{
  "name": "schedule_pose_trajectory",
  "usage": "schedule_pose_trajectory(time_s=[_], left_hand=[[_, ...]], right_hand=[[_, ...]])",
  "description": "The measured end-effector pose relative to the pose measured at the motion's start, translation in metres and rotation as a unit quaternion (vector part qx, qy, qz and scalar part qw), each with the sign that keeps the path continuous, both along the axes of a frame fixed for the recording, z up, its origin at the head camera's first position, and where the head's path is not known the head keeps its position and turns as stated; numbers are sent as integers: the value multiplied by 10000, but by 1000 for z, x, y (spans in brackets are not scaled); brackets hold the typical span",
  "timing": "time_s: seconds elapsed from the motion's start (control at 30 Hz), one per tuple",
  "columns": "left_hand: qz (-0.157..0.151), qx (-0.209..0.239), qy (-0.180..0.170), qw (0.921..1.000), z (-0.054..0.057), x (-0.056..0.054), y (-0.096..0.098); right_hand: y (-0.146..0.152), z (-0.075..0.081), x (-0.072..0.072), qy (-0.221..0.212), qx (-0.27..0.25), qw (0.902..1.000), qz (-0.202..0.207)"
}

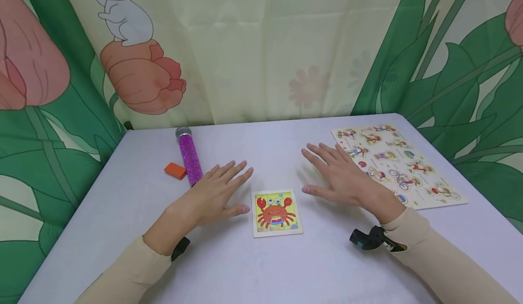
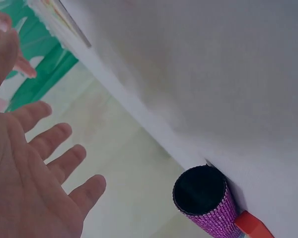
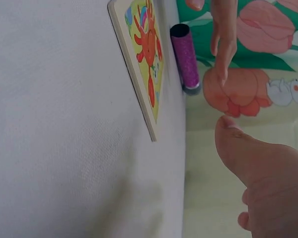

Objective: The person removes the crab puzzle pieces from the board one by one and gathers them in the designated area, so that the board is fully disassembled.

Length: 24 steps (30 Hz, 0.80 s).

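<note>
A small square crab puzzle [image 1: 277, 213] lies flat on the white table between the two hands, its red crab picture facing up. To its left, my left hand [image 1: 218, 192] hovers palm down with fingers spread and holds nothing. My right hand [image 1: 341, 176] hovers on the other side, fingers stretched, also holding nothing. Beyond the left hand lies a purple glittery microphone [image 1: 189, 156]; in the left wrist view its dark round end [image 2: 199, 191] faces the camera. An orange block [image 1: 175, 171] sits beside the microphone. The right wrist view shows the crab puzzle [image 3: 148, 54] near the right thumb.
A large wooden board [image 1: 439, 170] with pictures of animals lies at the right of the table [image 1: 261, 272], partly behind the right hand. A curtain [image 1: 253, 45] printed with tulips and a white animal hangs along the back and sides.
</note>
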State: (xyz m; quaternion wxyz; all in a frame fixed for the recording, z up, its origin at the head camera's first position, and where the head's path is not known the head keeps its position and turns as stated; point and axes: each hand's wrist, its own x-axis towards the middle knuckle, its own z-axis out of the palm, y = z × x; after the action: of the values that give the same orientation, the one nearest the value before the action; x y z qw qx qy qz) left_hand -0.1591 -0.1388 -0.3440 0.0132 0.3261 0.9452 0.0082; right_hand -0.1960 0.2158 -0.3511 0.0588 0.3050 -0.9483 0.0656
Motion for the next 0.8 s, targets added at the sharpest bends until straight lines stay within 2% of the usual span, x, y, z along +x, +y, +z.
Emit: schedule_pose_trajectory(time_s=[0.27,0.4,0.57,0.73,0.8], left_hand=[[-252,-7,0,9997,0,13,-3],[-307,-20,-177,9994,-1,19,2],[-380,134,-622,9972,-1,24,10],[-359,408,-1296,9901,-2,27,16],[-393,416,-1421,9882,-3,28,18]], right_hand=[[-11,-3,6,-211,-148,9985,484],[-15,-3,8,-271,-189,9971,688],[-18,-4,12,-406,-238,9951,865],[-20,-4,14,-722,-275,9916,1041],[-21,-3,14,-833,-309,9899,1101]])
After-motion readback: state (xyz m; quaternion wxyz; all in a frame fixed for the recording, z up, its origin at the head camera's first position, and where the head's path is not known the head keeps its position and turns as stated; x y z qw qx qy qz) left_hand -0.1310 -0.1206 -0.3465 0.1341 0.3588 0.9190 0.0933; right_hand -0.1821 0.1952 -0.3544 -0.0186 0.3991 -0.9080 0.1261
